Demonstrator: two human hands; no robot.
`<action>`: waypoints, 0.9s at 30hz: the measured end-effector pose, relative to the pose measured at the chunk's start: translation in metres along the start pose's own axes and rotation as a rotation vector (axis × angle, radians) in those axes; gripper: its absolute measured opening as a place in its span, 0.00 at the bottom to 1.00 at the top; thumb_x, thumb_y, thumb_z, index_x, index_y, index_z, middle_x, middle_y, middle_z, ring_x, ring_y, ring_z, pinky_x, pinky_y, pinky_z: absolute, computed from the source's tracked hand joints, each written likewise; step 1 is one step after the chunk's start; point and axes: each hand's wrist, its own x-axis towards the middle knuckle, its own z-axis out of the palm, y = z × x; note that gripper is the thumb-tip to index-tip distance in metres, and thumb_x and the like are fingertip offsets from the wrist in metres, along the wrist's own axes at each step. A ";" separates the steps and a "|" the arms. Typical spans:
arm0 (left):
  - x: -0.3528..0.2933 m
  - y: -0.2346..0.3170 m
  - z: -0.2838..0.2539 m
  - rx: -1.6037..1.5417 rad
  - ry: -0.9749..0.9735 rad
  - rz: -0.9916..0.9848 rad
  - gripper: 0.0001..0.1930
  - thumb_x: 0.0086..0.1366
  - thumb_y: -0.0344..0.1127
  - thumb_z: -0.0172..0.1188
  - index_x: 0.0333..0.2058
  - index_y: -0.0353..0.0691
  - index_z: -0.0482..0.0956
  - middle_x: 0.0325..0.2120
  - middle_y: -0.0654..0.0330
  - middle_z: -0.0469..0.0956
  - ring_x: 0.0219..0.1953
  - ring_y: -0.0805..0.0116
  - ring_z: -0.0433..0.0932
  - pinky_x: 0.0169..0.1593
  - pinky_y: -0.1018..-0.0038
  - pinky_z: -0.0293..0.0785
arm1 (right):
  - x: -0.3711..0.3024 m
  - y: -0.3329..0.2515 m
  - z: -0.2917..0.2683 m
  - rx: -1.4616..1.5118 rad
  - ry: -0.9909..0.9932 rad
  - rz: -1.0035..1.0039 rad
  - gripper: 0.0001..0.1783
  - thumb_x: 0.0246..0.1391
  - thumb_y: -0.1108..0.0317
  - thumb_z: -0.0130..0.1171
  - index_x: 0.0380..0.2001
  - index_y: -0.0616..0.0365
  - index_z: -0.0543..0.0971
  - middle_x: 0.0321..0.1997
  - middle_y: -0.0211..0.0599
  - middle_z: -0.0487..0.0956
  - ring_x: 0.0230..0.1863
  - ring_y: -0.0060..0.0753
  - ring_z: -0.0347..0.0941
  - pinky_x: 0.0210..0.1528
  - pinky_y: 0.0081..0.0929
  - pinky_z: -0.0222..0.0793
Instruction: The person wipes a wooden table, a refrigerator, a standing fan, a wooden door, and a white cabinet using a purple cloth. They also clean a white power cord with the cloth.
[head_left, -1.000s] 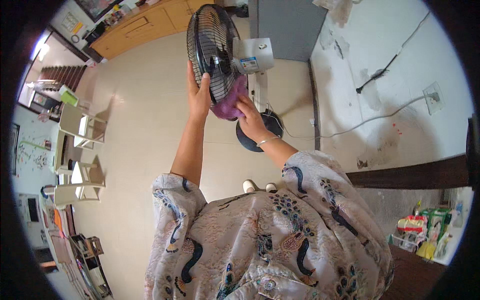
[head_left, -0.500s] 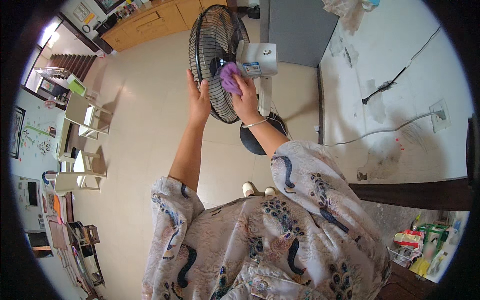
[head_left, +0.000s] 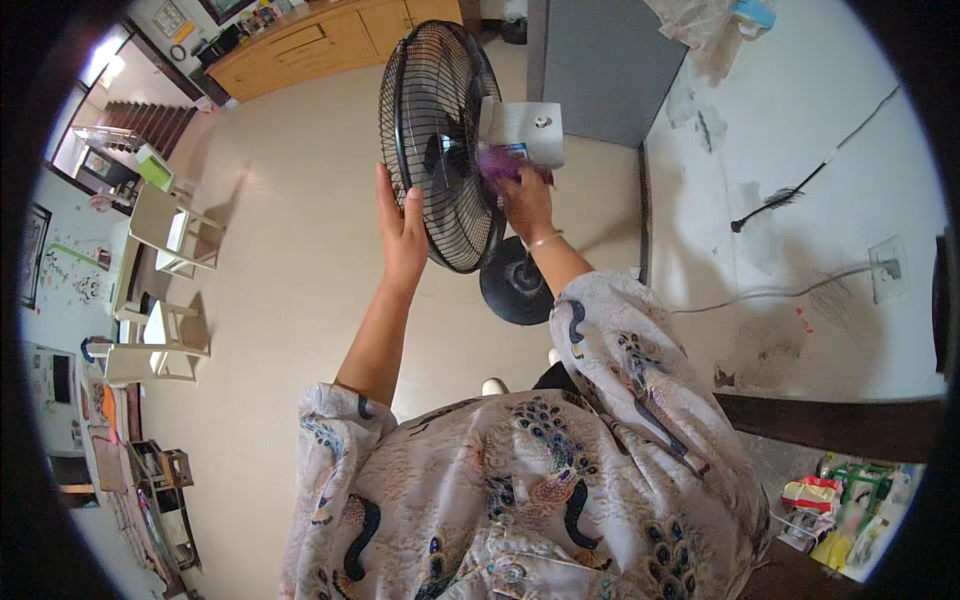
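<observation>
A standing fan's black wire guard (head_left: 425, 130) faces left in front of me, with dark blades inside. My left hand (head_left: 403, 240) rests against the guard's lower left side, fingers stretched out and thumb apart by the rim. In my right hand (head_left: 530, 208) is a bunched purple cloth (head_left: 500, 168), smeared by motion. The cloth presses at the lower part of the white motor housing (head_left: 535, 130), close behind the guard, and covers part of its label. Below, the fan's round black base (head_left: 512, 285) stands on the floor; my right hand and the cloth hide much of the pole.
A grey panel (head_left: 600, 70) rises behind the fan. On the right wall, a grey cable (head_left: 770, 298) runs to a socket (head_left: 886, 268). White chairs (head_left: 165, 325) stand at the left, and a wooden cabinet (head_left: 320, 50) lines the far side.
My right hand has moved right and slightly down with the purple cloth, from the back of the guard to the motor housing. My left hand stays against the guard.
</observation>
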 end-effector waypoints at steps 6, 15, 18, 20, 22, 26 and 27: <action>-0.004 -0.006 -0.009 0.027 0.037 -0.009 0.28 0.70 0.33 0.43 0.65 0.33 0.46 0.62 0.48 0.54 0.63 0.60 0.56 0.63 0.69 0.54 | -0.081 0.049 0.001 0.290 -0.202 0.334 0.20 0.41 0.78 0.59 0.42 0.51 0.78 0.37 0.39 0.77 0.42 0.45 0.72 0.44 0.36 0.71; -0.001 -0.007 0.004 0.112 0.113 -0.047 0.27 0.70 0.34 0.40 0.65 0.35 0.47 0.64 0.51 0.52 0.63 0.60 0.57 0.62 0.69 0.55 | 0.031 0.062 -0.060 0.129 0.054 -0.233 0.18 0.38 0.73 0.60 0.37 0.45 0.81 0.44 0.39 0.72 0.44 0.45 0.70 0.46 0.41 0.66; -0.003 0.003 0.005 0.139 0.122 -0.061 0.27 0.70 0.36 0.39 0.65 0.36 0.47 0.64 0.51 0.52 0.61 0.61 0.59 0.61 0.68 0.56 | -0.001 0.096 -0.050 0.164 -0.030 -0.069 0.17 0.37 0.75 0.59 0.35 0.47 0.81 0.47 0.40 0.72 0.46 0.45 0.70 0.47 0.40 0.66; -0.001 0.001 0.012 0.158 0.164 -0.051 0.26 0.70 0.36 0.38 0.65 0.36 0.48 0.64 0.51 0.52 0.60 0.62 0.60 0.61 0.68 0.56 | -0.007 0.119 -0.053 0.275 -0.030 0.096 0.18 0.36 0.79 0.55 0.34 0.51 0.80 0.44 0.45 0.73 0.47 0.50 0.69 0.54 0.39 0.64; -0.004 -0.009 0.011 0.201 0.214 -0.017 0.27 0.71 0.40 0.38 0.65 0.40 0.49 0.62 0.55 0.56 0.59 0.64 0.63 0.56 0.69 0.61 | 0.001 0.128 -0.058 0.382 0.123 0.239 0.18 0.38 0.81 0.52 0.36 0.56 0.80 0.43 0.45 0.74 0.48 0.48 0.69 0.56 0.38 0.63; -0.005 0.007 0.019 0.205 0.247 -0.049 0.26 0.71 0.40 0.38 0.65 0.41 0.51 0.61 0.56 0.58 0.58 0.65 0.65 0.54 0.71 0.63 | 0.073 0.116 -0.086 0.926 0.194 0.511 0.15 0.48 0.78 0.48 0.40 0.61 0.77 0.43 0.36 0.75 0.45 0.30 0.70 0.50 0.27 0.66; -0.007 0.006 0.018 0.192 0.262 -0.051 0.26 0.71 0.40 0.38 0.65 0.41 0.51 0.61 0.55 0.58 0.58 0.65 0.64 0.55 0.71 0.62 | 0.085 0.112 -0.085 1.098 0.171 0.547 0.14 0.51 0.76 0.48 0.40 0.62 0.77 0.43 0.34 0.75 0.44 0.26 0.70 0.49 0.25 0.66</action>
